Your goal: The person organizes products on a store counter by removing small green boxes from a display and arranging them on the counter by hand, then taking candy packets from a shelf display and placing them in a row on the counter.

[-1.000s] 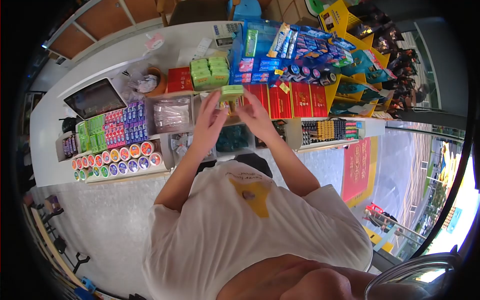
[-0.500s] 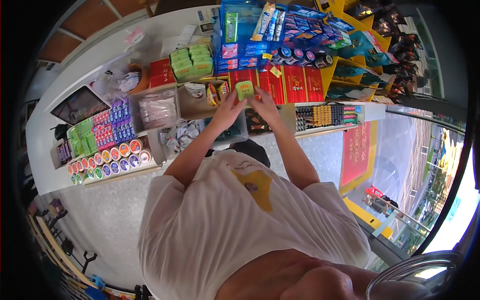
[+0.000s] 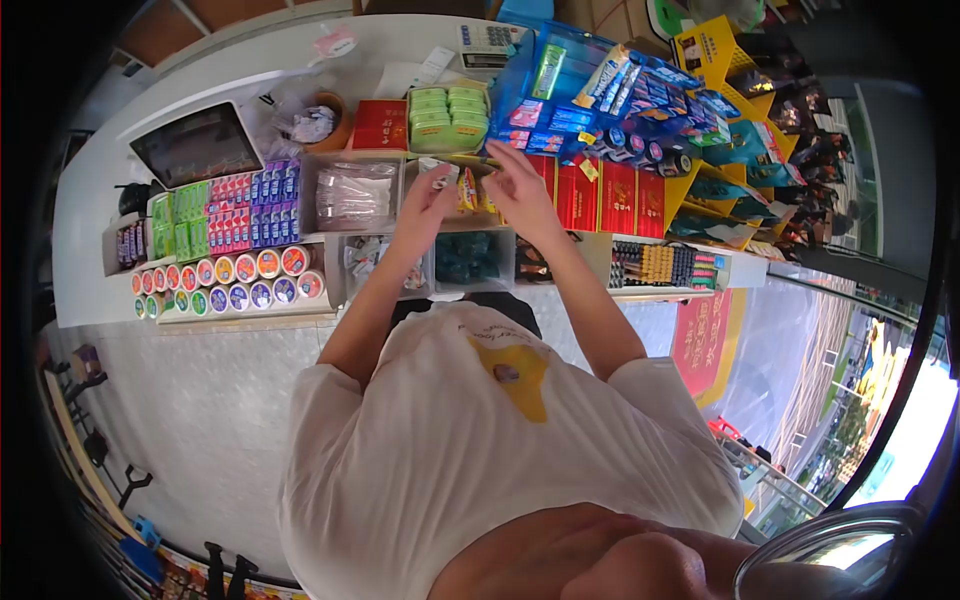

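Observation:
My left hand (image 3: 426, 205) is over the cardboard bin, its fingers loosely curled and apart. A small white packet (image 3: 436, 171) shows at its fingertips; I cannot tell whether they touch. My right hand (image 3: 520, 190) is open with nothing in it, its fingers stretched towards the front right of a tray. Green tins (image 3: 448, 112) are stacked in rows in that tray. Between my hands, yellow-and-red packets (image 3: 468, 190) lie in the bin. Red boxes (image 3: 577, 195) line the counter just right of my right hand.
A blue display rack (image 3: 600, 90) of gum and candy stands at the back right. Left of the bin are a box of clear-wrapped items (image 3: 356, 195), stacked gum packs (image 3: 230, 210) and a dark screen (image 3: 195, 145). Lower bins (image 3: 470, 258) hang along the front edge.
The green tin held by both hands is no longer in them, and one shows at the tray's front. My hands have moved apart. The view has shifted, so the counter appears farther right.

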Available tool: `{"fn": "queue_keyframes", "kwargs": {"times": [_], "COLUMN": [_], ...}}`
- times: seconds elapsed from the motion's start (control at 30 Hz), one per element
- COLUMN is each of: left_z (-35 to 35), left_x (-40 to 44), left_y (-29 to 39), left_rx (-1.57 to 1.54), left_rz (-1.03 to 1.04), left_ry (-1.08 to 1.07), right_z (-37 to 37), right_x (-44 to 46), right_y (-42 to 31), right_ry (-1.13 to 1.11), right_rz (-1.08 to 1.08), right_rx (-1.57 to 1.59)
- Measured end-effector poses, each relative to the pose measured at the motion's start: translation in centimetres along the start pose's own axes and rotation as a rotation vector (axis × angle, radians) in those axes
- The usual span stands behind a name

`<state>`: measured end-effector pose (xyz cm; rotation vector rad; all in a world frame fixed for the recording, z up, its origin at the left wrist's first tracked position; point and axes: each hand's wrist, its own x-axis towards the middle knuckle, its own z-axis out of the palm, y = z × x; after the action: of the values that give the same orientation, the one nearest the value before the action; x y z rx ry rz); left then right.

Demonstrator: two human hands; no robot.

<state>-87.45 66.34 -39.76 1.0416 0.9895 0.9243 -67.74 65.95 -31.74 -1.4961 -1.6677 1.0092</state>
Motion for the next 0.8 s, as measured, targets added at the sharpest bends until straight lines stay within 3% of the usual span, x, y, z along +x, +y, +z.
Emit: {"fn": "queue_keyframes", "kwargs": {"times": [0.1, 0.13, 0.23, 0.37, 0.47, 0.57, 0.7, 0.8], "left_z": [-0.4, -0.6, -0.2, 0.3, 0.2, 0.0, 0.2, 0.3], "left_x": [1.9, 3.0, 4.3, 4.4, 4.7, 4.5, 1.0, -1.3], "left_y": [0.4, -0.3, -0.3, 0.6, -0.4, -1.2, 3.2, 4.4], "left_rx": [0.055, 0.054, 0.12, 0.163, 0.114, 0.046, 0.09, 0.236], "left_rz": [0.05, 0.097, 0.168, 0.152, 0.175, 0.146, 0.273, 0.311], "left_ry": [-0.01, -0.007, 0.022, 0.0, -0.002, -0.014, -0.033, -0.115], "right_z": [2.5, 3.8, 4.2, 4.6, 4.8, 4.2, 2.2, 0.4], "right_x": [2.8, 3.9, 3.7, 3.7, 4.9, 5.8, 2.4, -1.5], "right_y": [-0.4, 1.5, 0.9, -1.3, -0.9, -1.3, -4.5, -2.9], "right_ry": [0.061, 0.082, 0.111, 0.106, 0.155, 0.082, 0.204, 0.268], "right_rz": [0.038, -0.011, -0.039, 0.055, 0.011, 0.066, -0.054, -0.144], "right_rx": [-0.055, -0.335, -0.541, -0.71, -0.798, -0.781, -0.619, -0.4]}}
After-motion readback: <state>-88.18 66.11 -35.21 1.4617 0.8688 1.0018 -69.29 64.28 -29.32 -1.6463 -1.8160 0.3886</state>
